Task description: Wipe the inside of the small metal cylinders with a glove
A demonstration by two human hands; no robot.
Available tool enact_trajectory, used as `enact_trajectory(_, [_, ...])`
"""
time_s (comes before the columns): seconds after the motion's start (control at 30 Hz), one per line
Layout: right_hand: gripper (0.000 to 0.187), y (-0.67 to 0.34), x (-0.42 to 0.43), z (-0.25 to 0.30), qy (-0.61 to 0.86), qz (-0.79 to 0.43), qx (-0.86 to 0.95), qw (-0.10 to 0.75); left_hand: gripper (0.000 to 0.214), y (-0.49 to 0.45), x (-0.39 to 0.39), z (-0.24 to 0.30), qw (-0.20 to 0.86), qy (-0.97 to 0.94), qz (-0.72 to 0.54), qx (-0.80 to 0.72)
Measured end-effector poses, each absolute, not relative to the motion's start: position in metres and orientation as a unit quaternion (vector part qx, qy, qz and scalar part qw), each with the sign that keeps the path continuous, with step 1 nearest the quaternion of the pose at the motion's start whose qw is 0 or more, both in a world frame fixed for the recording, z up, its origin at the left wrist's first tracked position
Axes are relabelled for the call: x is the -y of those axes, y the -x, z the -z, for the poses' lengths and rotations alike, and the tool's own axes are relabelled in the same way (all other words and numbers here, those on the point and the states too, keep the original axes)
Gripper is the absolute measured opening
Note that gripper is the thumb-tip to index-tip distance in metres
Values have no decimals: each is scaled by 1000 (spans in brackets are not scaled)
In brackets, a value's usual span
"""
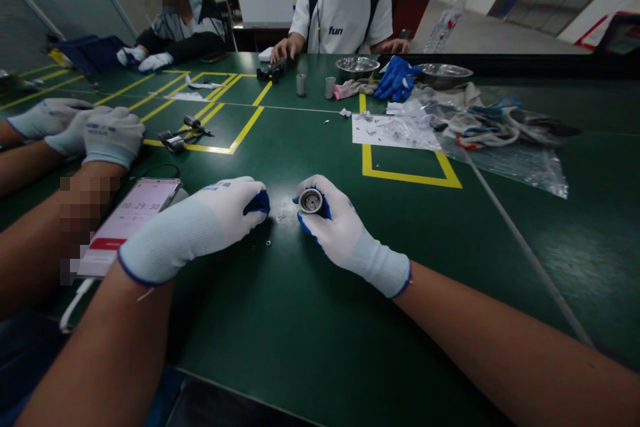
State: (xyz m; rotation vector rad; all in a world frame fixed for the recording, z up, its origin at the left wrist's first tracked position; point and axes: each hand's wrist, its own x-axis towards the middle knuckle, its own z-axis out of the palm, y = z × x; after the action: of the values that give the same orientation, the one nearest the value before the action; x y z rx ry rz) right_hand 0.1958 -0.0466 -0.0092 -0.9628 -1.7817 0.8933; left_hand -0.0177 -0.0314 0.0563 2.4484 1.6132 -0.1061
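Both my hands wear white gloves with blue fingertips and rest on a green table (320, 293). My right hand (335, 223) is closed around a small round metal part (311, 201), its open end facing up. My left hand (225, 210) lies just to the left of it, fingers curled with the tips pinched together; what they hold, if anything, is hidden. A few tiny metal bits (269, 242) lie on the table between and below my hands.
A phone with a timer (131, 219) lies at my left. A co-worker's gloved hands (90, 130) rest at far left. Two people sit across the table. Metal bowls (357, 67), blue gloves (397, 78), small cylinders (301, 84), plastic bags (500, 140) and tools (183, 137) lie further back.
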Motion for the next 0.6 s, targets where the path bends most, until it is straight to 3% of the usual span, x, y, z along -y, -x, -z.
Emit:
enact_trajectory(0.3, [14, -196, 45, 10, 376, -380, 705, 467, 25, 7, 36, -66, 193, -843, -185, -467])
enact_trajectory(0.6, [10, -195, 47, 8, 377, -398, 702, 455, 22, -7, 43, -66, 245, -813, -270, -453])
